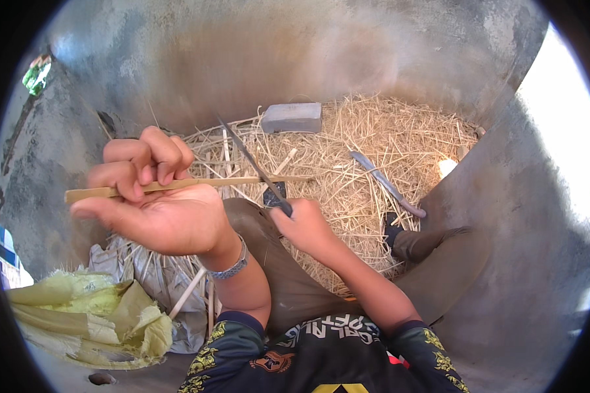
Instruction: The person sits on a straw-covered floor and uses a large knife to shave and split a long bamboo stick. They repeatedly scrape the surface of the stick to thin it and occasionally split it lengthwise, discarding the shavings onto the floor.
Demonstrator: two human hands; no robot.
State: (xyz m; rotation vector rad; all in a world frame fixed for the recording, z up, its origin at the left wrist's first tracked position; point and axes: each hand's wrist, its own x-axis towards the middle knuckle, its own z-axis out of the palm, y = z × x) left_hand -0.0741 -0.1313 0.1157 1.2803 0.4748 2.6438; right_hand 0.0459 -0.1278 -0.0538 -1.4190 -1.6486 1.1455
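Note:
A long, thin strip of bamboo or pale wood lies across my left hand. The fingers curl over it and the thumb runs along its near side. My right hand is wrapped around the dark handle of a knife, whose narrow blade points away and to the left. The blade crosses the strip near its right part, over my bent leg; whether it cuts into the wood I cannot tell. A small black patch shows beside the knife handle, its kind unclear.
Loose straw and shavings cover the floor. A grey block lies near the far curved wall. To the right rests a curved blade tool. Frayed yellow-green sacking and grey sheeting lie at the lower left.

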